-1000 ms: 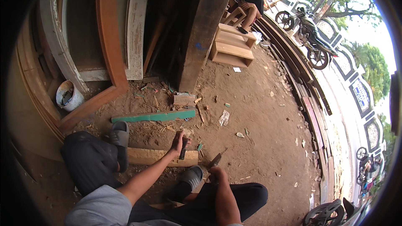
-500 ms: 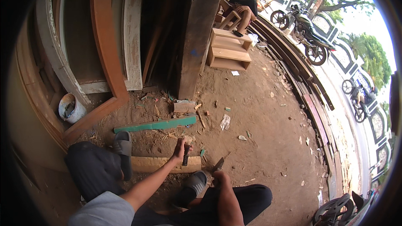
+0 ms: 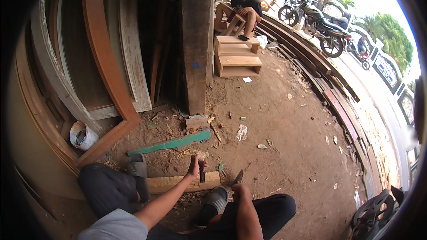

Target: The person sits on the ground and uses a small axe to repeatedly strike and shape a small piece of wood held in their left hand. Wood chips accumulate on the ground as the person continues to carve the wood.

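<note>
My left hand (image 3: 194, 166) is closed around a chisel (image 3: 203, 176), its pale top showing above my fist and its dark blade pointing down. The blade meets or stands just in front of a pale wooden beam (image 3: 171, 184) lying on the dirt; I cannot tell which. To the right of the beam, my right hand (image 3: 241, 190) is closed on a tool with a dark, tapering blade (image 3: 239, 177) like a machete's. Its handle is hidden in my fist. My sandalled feet are at either end of the beam, on the near side.
Beyond the beam lies a green-painted plank (image 3: 171, 142) among wood chips. Door frames (image 3: 100, 58) and a white bucket (image 3: 83, 136) stand left of a thick post (image 3: 195, 53). A seated person (image 3: 243, 11) is behind a wooden step unit (image 3: 239, 58). Stacked planks (image 3: 331, 95) edge the road.
The view has shifted slightly, moving the near scene a little right and down. Both hands keep their tools and nearly the same pose. Riders on the road have changed place.
</note>
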`<state>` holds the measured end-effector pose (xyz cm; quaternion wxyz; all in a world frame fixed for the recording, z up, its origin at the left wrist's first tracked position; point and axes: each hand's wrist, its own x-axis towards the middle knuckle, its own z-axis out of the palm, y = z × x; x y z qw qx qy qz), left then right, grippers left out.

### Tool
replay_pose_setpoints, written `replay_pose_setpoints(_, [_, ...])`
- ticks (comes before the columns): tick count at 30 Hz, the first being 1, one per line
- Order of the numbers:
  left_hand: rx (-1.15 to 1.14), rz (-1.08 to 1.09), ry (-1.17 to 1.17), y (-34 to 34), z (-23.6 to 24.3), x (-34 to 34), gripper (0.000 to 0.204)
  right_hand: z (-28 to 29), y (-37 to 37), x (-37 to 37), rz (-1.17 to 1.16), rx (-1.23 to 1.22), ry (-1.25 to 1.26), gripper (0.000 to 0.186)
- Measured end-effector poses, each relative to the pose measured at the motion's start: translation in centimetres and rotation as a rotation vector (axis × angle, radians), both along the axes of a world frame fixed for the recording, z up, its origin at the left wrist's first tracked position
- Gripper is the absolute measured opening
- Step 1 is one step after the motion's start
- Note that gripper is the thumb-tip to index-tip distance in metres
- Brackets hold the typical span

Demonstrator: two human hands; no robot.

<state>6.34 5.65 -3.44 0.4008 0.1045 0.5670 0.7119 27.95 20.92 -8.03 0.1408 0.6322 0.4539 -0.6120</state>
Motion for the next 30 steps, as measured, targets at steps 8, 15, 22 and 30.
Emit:
replay_pose_setpoints(8, [-0.002,0.024,0.05,0.2,1.2,1.3,0.044,-0.5,0.7,-1.2,0.206,-0.006,-0.263,0.025])
replay_pose_setpoints(15, [0.08,-0.021,0.052,1.2,-0.5,1.0,0.04,-3.6,2.2,0.8,0.232,0.068,-0.009,0.022])
replay_pose_setpoints(22, [0.015,0.011,0.093,0.7,0.6,0.9,0.04,4.9,-0.9,-0.4,-0.138,-0.095,-0.013,0.016])
replay_pose_setpoints(30, [0.054,0.018,0.08,1.0,1.9,1.0,0.033,4.4,-0.6,-0.2,-0.084,-0.068,-0.033,0.017])
